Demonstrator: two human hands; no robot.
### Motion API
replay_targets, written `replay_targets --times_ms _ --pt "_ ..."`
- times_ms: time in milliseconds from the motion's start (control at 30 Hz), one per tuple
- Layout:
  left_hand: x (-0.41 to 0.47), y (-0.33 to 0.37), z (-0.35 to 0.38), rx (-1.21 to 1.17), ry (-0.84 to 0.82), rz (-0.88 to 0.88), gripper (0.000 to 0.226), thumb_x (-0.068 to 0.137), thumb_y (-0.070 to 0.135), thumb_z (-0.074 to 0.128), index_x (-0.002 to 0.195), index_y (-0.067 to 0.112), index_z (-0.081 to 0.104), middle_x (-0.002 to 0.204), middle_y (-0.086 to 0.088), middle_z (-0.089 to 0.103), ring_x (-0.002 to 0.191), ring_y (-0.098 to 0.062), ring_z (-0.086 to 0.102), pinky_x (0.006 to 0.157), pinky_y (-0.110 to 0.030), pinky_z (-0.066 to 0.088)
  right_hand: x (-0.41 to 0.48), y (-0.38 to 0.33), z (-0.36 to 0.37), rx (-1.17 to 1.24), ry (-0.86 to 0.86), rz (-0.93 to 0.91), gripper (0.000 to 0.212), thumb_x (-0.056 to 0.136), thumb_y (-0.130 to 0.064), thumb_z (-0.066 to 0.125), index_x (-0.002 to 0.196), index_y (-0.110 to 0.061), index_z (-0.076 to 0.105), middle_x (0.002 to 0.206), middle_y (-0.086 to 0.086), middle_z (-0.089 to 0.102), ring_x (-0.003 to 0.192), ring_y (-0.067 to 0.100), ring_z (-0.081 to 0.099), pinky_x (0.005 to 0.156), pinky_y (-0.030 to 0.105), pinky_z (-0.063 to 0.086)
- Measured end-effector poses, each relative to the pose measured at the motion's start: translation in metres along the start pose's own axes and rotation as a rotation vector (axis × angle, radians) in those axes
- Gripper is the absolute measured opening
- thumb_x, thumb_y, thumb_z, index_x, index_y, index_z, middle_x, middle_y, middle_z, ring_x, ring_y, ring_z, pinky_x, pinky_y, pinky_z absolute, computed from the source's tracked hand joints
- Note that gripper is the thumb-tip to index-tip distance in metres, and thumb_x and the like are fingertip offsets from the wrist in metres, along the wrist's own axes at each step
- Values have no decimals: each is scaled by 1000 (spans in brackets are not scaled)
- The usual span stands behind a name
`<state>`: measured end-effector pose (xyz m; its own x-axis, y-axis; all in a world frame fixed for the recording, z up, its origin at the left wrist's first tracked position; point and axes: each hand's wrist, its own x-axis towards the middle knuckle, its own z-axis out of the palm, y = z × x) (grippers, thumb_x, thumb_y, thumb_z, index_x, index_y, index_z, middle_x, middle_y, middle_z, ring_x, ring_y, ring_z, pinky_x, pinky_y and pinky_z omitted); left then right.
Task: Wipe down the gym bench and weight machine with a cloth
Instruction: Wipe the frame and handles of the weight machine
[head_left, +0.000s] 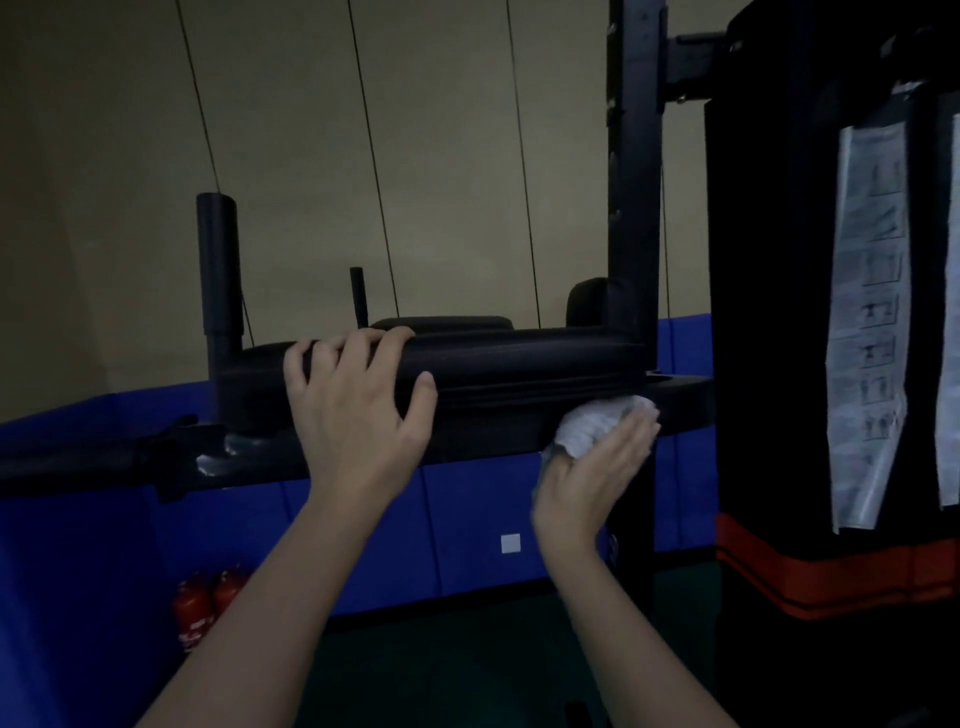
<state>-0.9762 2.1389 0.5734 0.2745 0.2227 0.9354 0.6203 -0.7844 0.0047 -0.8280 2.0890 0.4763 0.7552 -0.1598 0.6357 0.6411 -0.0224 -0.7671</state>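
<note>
Your left hand curls over the firm pad, while your right hand, fingers nearly straight, presses the soft, light cloth under its right end; keep it bunched against the palm.

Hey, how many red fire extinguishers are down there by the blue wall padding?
2. One fire extinguisher stands low on the left against the blue wall padding; the second fire extinguisher is just to its right. The scene is dim, so more may be hidden.
</note>
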Motion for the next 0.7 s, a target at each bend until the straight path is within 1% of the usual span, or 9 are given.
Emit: replay_targets --times_ms 67,133,233,400,467,567,600,633,700 --pt "2 -3 0 10 19 12 47 85 43 32 114 17 59 103 -6 63 95 -27 50 98 -41 22 -14 -15 12 -25 -37 -56 95 80 -1 60 141 -10 -13 151 5 -15 141 17 -12 114 26 -16" --pt "3 -5 1 12 33 14 46 85 42 33 114 17 58 102 -7 63 95 -28 50 98 -41 22 -19 -12 12 -59 -100 -176 92 79 -12 62 145 -5 -3 154 11 -6 142 19 -9 113 26 -18" --pt "1 -3 4 7 43 8 46 85 42 34 113 16 59 100 -8 63 94 -29 49 99 -42 22 -4 15 -8 -200 -103 -279 83 75 -28 48 145 -2 11 154 18 11 142 23 3 113 30 -18" --pt "1 -2 7 2 53 11 46 83 43 37 112 15 58 100 -10 62 95 -30 48 100 -43 22 44 19 -21 -130 24 105 73 88 -7 50 146 -3 6 156 16 4 144 26 0 115 37 -9" --pt "1 -4 8 20 58 13 46 83 43 37 111 14 58 99 -11 61 94 -31 48 100 -43 22 33 5 -14 -118 -4 131 78 89 -8 50 146 -1 -3 155 16 -6 144 25 -8 114 33 -11" --pt "-1 -9 9 38 49 13 47 83 43 36 111 12 57 99 -14 61 94 -33 48 98 -45 23 -13 -13 -6 -138 -204 -35 83 89 -10 53 143 -1 -9 153 13 -15 143 22 -11 117 33 -8" --pt "-1 -9 10 33 44 18 47 84 42 35 111 11 57 99 -15 61 94 -34 48 97 -45 24 -24 -15 -10 -89 -310 -63 76 91 -10 51 145 -1 -2 155 13 -1 144 22 2 118 33 0" --pt "-2 -8 11 23 33 27 48 84 42 35 112 10 56 99 -16 61 95 -34 48 97 -46 24 -29 -16 -17 -49 -397 -139 63 93 -11 48 145 -3 14 151 10 23 138 19 22 116 32 13" --pt "-5 -4 10 -19 1 50 52 85 41 32 118 10 55 106 -16 61 101 -33 48 101 -47 23 -36 -21 -36 51 -566 -348 41 94 -9 43 134 -12 40 129 2 49 118 5 41 106 28 31"
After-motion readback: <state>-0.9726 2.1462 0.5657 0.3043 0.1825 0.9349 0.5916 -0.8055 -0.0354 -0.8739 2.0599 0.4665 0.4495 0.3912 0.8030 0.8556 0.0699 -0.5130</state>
